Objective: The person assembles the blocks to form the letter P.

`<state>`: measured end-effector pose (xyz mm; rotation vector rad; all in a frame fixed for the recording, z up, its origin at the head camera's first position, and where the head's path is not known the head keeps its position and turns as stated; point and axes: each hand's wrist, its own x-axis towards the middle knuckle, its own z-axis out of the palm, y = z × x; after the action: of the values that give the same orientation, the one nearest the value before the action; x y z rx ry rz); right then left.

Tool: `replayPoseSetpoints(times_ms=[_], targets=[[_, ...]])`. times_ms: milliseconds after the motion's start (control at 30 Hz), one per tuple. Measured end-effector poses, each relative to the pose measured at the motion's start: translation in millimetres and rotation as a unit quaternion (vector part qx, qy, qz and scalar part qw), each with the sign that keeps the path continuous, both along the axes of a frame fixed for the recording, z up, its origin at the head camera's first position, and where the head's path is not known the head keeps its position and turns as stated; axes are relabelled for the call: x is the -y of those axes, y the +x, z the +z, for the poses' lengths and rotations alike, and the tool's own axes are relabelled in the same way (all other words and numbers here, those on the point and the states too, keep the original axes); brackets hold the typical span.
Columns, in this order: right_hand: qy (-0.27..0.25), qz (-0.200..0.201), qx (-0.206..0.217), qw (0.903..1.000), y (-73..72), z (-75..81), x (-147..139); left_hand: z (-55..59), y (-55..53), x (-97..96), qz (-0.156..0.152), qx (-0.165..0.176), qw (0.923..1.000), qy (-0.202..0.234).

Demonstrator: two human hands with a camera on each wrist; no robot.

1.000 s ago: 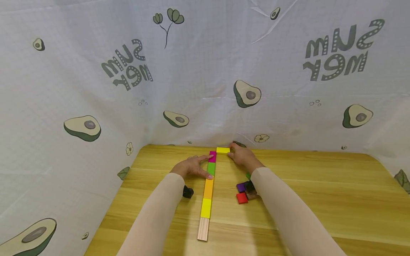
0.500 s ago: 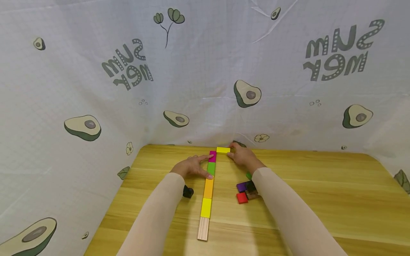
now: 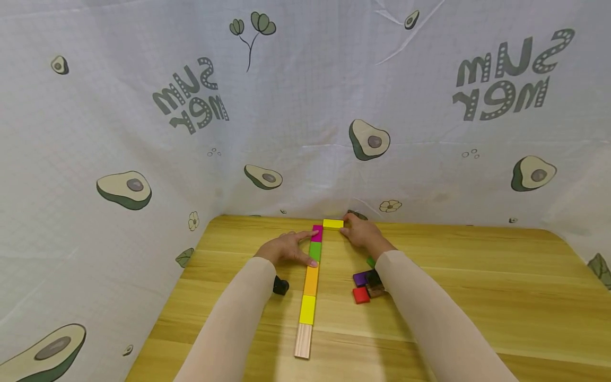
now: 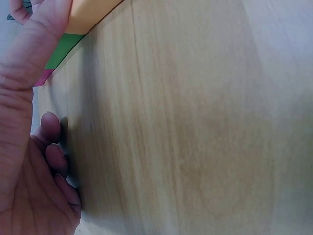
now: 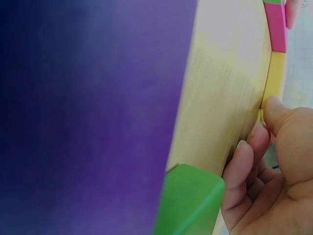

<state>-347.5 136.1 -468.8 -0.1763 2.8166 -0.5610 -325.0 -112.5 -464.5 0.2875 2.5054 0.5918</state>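
While left hand (image 3: 285, 249) spreads thumb and forefinger along block row (image 3: 311, 281), right hand (image 3: 364, 234) pinches far yellow block (image 3: 332, 224).
No visible shift this past second; seemingly steadying.

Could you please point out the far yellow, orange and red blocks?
Far yellow block (image 3: 333, 223), head view, top face.
Orange block (image 3: 311, 281), head view, top face.
Red block (image 3: 361, 294), head view, top face.

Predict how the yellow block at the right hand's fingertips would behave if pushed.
The yellow block looks stiff, given its straight edges. Its flat faces suggest sliding rather than rolling; lying low on the table, it seems unlikely to tip.
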Motion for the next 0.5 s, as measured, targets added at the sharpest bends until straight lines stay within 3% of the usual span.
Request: replayPoseSetpoints(times_ms=[200, 500], targets=[[-0.026, -0.005, -0.006, 0.9996, -0.9, -6.6, -3, 0.3, 0.5, -0.7, 0.0, 0.006, 1.0, 0.0], [-0.164, -0.011, 0.012, 0.9863, 9.0, -8.7, -16, -1.1, 0.6, -0.7, 0.006, 0.005, 1.0, -0.002]])
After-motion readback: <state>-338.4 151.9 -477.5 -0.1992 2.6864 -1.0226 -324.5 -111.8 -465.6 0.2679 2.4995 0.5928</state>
